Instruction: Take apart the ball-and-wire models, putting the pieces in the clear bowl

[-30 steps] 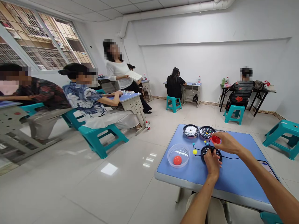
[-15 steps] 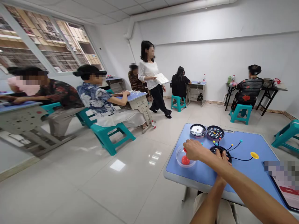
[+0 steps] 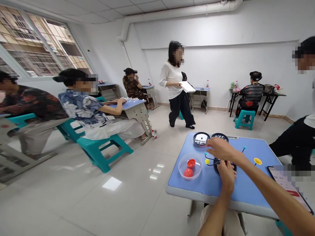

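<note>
My left hand [image 3: 226, 173] holds a black round base [image 3: 216, 167], its fingers bent over the middle. Thin black curved rods spread from the base, tipped with a small yellow ball [image 3: 207, 161], teal balls [image 3: 205, 153] and a yellow dish-shaped piece [image 3: 258, 161]. Above it, my right hand [image 3: 220, 149] is in the air, its fingers bent and blurred; whether they hold anything cannot be made out. To the left, a clear plastic bowl [image 3: 180, 172] contains a red half-shell [image 3: 191, 163] and a red rounded piece [image 3: 188, 173].
Two black round trays, one with a white inside [image 3: 201, 139], stand at the blue table's [image 3: 197, 190] far edge. A phone [image 3: 285, 183] lies at the right. A person in white [image 3: 173, 78] walks ahead; another person [image 3: 305, 124] is close on the right. Teal stools [image 3: 105, 150] stand left.
My right hand has left the bowl and moved right, over the base. The rods have turned with the base. The view has shifted, and a person has come in at the right.
</note>
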Tool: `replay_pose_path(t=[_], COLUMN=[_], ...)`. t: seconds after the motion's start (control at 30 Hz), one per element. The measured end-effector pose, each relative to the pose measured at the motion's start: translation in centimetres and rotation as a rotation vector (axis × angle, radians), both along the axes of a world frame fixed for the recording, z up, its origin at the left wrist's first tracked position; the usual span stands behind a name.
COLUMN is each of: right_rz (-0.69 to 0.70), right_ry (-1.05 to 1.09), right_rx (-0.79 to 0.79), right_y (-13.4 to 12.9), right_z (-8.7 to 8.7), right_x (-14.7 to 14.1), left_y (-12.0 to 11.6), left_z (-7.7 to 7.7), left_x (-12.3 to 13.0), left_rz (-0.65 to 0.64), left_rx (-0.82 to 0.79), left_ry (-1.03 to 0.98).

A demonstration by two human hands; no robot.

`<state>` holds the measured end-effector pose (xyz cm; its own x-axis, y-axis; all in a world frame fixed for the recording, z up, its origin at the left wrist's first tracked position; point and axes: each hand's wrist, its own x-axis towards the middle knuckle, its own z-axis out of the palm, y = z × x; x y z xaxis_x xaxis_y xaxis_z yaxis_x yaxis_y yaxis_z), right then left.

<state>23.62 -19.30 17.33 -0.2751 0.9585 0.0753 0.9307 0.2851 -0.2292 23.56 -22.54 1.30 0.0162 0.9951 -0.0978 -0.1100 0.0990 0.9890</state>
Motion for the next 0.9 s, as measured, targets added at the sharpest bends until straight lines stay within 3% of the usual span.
replay_pose_path(t=[0.13, 0.27, 0.5, 0.63, 0.73, 0.83, 0.9], right_rz=[-0.191, -0.259, -0.205, -0.255, -0.214, -0.129, -0.099], right_ry=[0.07, 0.094, 0.107, 0.137, 0.214, 0.243, 0.197], right_rx=[0.054, 0.03, -0.024, 0.042, 0.081, 0.071, 0.047], right_y=[-1.5, -2.9, -2.9, -2.9, -3.2, -3.5, -3.4], right_z=[1.4, 0.1, -3.7, -3.6, -2.8, -2.5, -2.6], right_x=[7.4, 10.8, 8.8, 7.9, 6.6, 4.1, 2.3], left_y=[0.1, 0.1, -0.3, -0.9, -2.4, -4.7, -5.8], left_z=[0.6, 1.0, 1.2, 1.2, 0.7, -0.2, -0.7], left_x=[-0.2, -0.5, -0.7, -1.0, -2.2, -4.4, -6.0], left_rz=[-0.053, -0.098, -0.087, -0.095, -0.098, -0.017, 0.092], left_rx=[0.006, -0.013, -0.016, -0.011, 0.115, 0.23, 0.206], left_ry=[0.026, 0.044, 0.05, 0.064, 0.081, 0.103, 0.081])
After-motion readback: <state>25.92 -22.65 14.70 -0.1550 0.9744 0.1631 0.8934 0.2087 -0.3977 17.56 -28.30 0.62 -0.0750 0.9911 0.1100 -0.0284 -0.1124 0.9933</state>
